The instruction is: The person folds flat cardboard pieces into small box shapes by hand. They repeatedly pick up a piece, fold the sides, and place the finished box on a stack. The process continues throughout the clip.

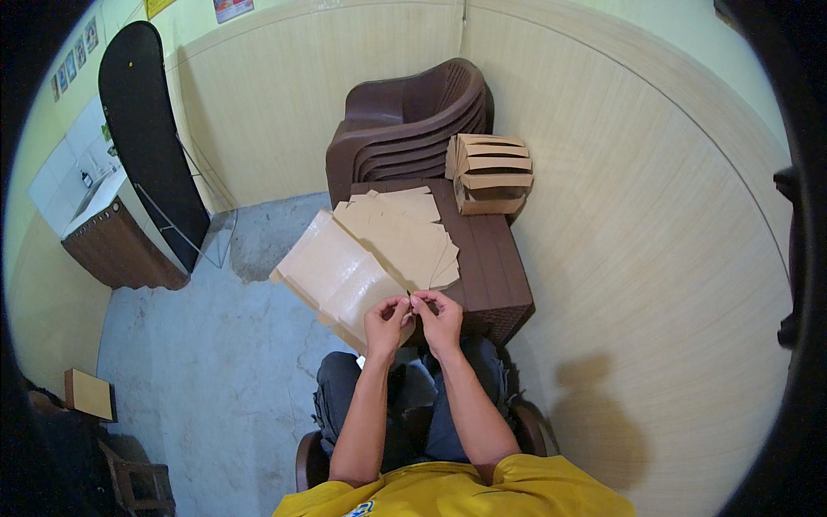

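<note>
My left hand (386, 320) and my right hand (438, 319) meet above my lap, at the near right corner of a glossy brown cardboard sheet (332, 263). Thumbs and fingers of both are pinched together, fingertips almost touching. A tiny dark bit shows between them, too small to name. The sheet lies tilted, its far part over a pile of flat brown cardboard blanks (401, 237) with notched edges. Under the pile is a brown plastic table (487, 258).
Folded cardboard boxes (493, 177) stand at the table's far right corner, against the wall. Stacked brown plastic chairs (413, 121) are behind the table. To the left, a tall black board (146, 138) leans near a sink counter (121, 233). A small box (90, 394) sits at lower left.
</note>
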Motion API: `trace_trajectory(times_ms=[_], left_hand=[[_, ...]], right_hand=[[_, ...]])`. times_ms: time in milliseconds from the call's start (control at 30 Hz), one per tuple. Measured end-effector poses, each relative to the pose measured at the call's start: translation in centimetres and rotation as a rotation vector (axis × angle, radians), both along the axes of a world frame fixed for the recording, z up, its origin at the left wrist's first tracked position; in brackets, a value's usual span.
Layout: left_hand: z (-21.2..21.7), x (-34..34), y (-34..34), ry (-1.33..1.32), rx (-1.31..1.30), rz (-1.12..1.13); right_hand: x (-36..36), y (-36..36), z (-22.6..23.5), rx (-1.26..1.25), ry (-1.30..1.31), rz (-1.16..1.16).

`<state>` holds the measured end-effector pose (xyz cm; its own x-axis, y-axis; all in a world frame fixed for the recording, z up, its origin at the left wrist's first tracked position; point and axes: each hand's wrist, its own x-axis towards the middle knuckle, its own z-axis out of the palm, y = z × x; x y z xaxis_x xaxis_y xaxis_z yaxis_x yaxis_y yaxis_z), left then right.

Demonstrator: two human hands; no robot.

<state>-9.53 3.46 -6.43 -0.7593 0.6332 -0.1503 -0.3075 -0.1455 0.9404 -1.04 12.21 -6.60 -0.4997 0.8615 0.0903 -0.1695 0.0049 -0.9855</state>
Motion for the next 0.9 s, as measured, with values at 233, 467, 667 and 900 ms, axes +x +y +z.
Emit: trace_trajectory(times_ms=[233, 467, 667, 900], left_hand=[[-0.8, -0.5, 0.2, -0.088, 0.007, -0.015], [-1.1, -0.6, 0.8, 0.057, -0.03, 0.022], [-2.2, -1.0, 1.3, 0.027, 0.016, 0.006], [-2.6, -1.2, 1.9, 0.424, -0.084, 0.13]], right_hand=[[-0.3, -0.2, 0.2, 0.114, 0.034, -0.067], [-0.5, 0.0, 0.5, -0.014, -0.047, 0.003], [-0.4, 0.1, -0.3, 0.091, -0.066, 0.005], [-0.6, 0.5, 0.3, 0.368, -0.13, -0.007]])
